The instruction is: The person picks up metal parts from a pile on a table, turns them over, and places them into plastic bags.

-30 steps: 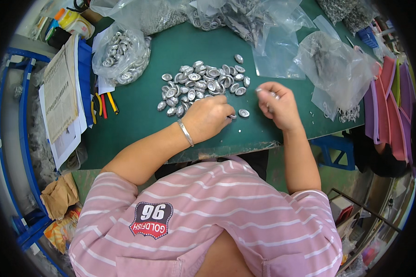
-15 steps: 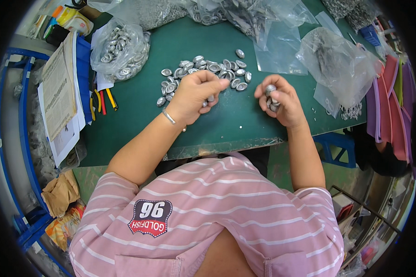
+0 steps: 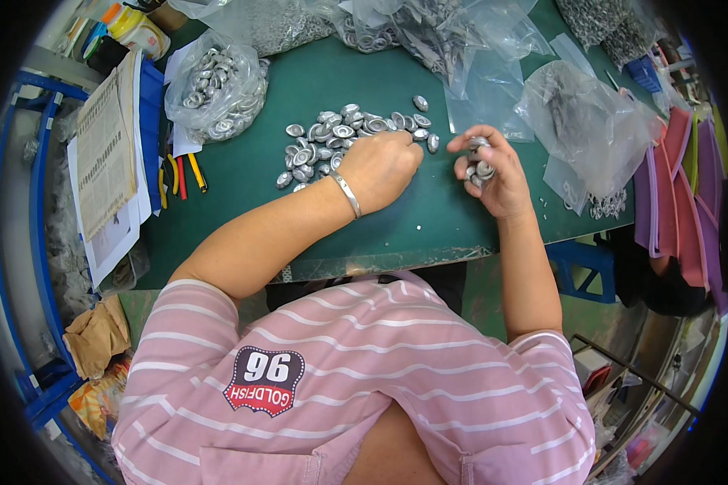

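A loose pile of silver oval metal pieces, each with a hollow or domed face, lies on the green table. At the pile's near right side my left hand is closed, back up, with a silver bangle at the wrist. Its fingertips are turned under, so whatever they hold is hidden. To the right of the pile, my right hand is held palm inward with curled fingers around several of the same silver oval metal pieces. Single pieces lie a little apart at the pile's right edge.
At the far left stands a clear bag of silver pieces. Beside it are pliers and papers. More bags of metal parts line the back. A crumpled plastic bag and small rings lie right.
My left hand has moved right and turned its back upward, hiding its fingers; a silver piece showed in it before. My right hand has shifted slightly, still holding its pieces.
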### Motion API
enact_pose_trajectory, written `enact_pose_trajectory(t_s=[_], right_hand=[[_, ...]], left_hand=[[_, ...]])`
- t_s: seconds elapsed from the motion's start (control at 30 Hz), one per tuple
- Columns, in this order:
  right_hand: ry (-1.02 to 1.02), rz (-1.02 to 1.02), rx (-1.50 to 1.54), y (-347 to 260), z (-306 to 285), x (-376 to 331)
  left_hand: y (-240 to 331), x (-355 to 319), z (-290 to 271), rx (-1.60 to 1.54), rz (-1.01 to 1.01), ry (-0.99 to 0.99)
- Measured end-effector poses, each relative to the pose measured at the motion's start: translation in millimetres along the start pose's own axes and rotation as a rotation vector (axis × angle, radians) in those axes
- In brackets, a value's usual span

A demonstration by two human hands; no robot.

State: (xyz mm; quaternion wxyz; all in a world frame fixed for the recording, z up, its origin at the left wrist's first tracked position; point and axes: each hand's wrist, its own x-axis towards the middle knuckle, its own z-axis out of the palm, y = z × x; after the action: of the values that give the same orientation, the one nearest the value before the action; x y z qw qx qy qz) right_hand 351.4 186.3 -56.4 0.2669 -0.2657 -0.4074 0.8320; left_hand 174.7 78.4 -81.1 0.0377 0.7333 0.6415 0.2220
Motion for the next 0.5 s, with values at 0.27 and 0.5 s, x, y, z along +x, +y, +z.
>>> enact_pose_trajectory(t_s=[0.27, 0.5], right_hand=[[0.185, -0.479, -1.501, 33, 7, 28], [0.198, -0.178, -0.086, 23, 6, 27]], left_hand=[[7, -3, -16, -1.636, -0.704, -0.073], [-4, -26, -10, -2.507, -0.817, -0.011]])
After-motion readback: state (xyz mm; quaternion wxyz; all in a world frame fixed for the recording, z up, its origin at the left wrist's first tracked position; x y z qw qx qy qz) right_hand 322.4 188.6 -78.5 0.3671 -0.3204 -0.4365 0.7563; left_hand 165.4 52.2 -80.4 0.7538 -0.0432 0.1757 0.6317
